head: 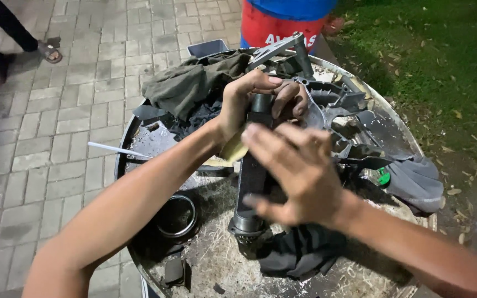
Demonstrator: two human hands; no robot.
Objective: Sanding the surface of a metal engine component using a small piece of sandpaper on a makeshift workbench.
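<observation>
Left hand (252, 99) curled tight around the top end of a dark metal tube (252, 171), fingers (282, 91) wrapped over and thumb side toward the near edge, a yellowish scrap (233, 150) pinched under the palm. Right hand (299, 174) spread and flat, fingers (274, 140) loosely apart and blurred, laid across the tube's middle without closing on it; whether pressing or only brushing, cannot tell. Tube standing nearly upright, tilted slightly, thick collar at its lower end (245, 225) resting on the worktop beside a black cloth (299, 251).

Beneath: round metal drum top (216, 259), grimy, scratched pale, strewn with debris. Near left of the tube, a shiny metal ring (176, 215) lying flat. Far left, an olive-grey rag (189, 83) heaped over darker fabric. Far right, a jumble of black machine parts (338, 102) and a grey lever arm (274, 49). Right rim draped with a grey cloth (415, 182), small green object (383, 176) just beside it. Thin white rod (118, 149) poking over the left rim.

Little bare surface left: only the near middle patch around the ring and the near edge. Beyond the rim, grey paving bricks (56, 127) to the left, grass (443, 55) with fallen leaves to the right, a red and blue barrel (282, 22) at the far side. Another person's sandalled foot (48, 51) far left on the paving.
</observation>
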